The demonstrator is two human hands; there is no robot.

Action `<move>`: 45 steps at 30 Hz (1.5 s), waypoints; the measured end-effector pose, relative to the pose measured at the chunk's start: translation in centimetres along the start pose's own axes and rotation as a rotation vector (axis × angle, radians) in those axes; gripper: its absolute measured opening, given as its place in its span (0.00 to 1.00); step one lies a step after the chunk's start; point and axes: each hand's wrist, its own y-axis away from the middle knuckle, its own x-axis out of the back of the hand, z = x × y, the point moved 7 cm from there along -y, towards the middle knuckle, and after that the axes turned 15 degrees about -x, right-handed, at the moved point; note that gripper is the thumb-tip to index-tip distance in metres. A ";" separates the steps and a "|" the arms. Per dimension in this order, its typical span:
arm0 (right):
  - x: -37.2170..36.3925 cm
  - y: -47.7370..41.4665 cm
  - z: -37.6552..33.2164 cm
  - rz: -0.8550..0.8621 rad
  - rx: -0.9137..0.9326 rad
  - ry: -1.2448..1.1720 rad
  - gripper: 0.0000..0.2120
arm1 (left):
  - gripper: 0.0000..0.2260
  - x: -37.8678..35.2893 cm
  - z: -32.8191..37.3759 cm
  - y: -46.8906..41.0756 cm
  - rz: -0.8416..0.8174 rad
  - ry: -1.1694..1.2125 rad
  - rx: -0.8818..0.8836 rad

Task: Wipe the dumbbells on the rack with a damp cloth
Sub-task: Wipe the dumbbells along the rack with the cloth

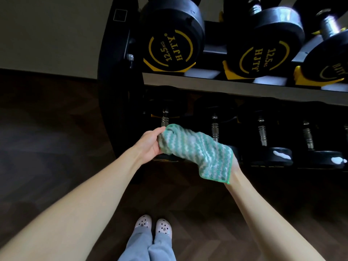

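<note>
Presently, cloth (195, 149) held before the lower-tier dumbbells (262, 134), apparently not touching; left hand (150, 142) grips one end, right hand (235, 167) lies beneath the other, grip hidden. Best folded to a pad, then wrapped round each handle.

i'm standing in a gym's weights corner: a black two-tier dumbbell rack (117, 81) holds rubber dumbbells (170, 36) marked 12.5 kg, set on dark herringbone wood flooring (47, 132) by a plain wall (49, 32).

Right hand (235, 167) mostly behind cloth (195, 149)
</note>
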 end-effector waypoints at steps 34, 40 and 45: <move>-1.4 -8.8 1.8 0.178 0.091 0.207 0.13 | 0.09 9.9 -0.5 -3.0 0.368 -0.769 -0.171; -3.0 -10.2 2.1 0.490 0.361 0.363 0.26 | 0.21 8.1 -1.7 -2.6 0.579 -0.714 -0.382; -6.6 -9.8 3.6 0.424 0.507 0.617 0.26 | 0.11 6.1 -0.8 -2.3 0.586 -1.201 -0.577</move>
